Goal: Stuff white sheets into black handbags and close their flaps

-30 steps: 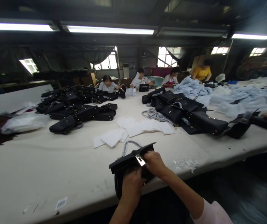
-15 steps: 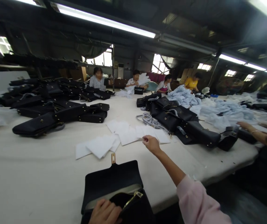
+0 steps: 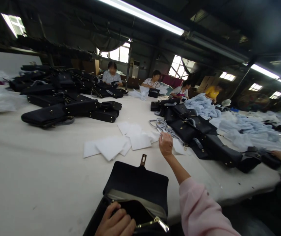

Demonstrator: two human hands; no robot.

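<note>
An opened black handbag [image 3: 135,177] lies at the table's near edge. Its flap is folded back, with a gold clasp [image 3: 143,160] at the tip, and a gold zipper [image 3: 152,223] runs along the unzipped inner pocket. My left hand [image 3: 117,220] curls over the rim of that pocket and grips it. Farther out, my right hand [image 3: 165,143] is closed at the right side of several thin white sheets [image 3: 112,147], close to a coil of grey-wrapped straps [image 3: 162,124]. Whatever its fingers pinch is hidden.
Black handbags are piled at left [image 3: 44,113] and right [image 3: 209,141]. Pale blue wrapping [image 3: 248,124] heaps beyond the right pile. Several people sit across the table, and another person's hand [image 3: 280,155] touches a black bag at far right.
My right hand has reached slightly farther, toward the strap coil. The pocket gapes wider under my left hand, and the view has tilted, shifting the bag to the right in it.
</note>
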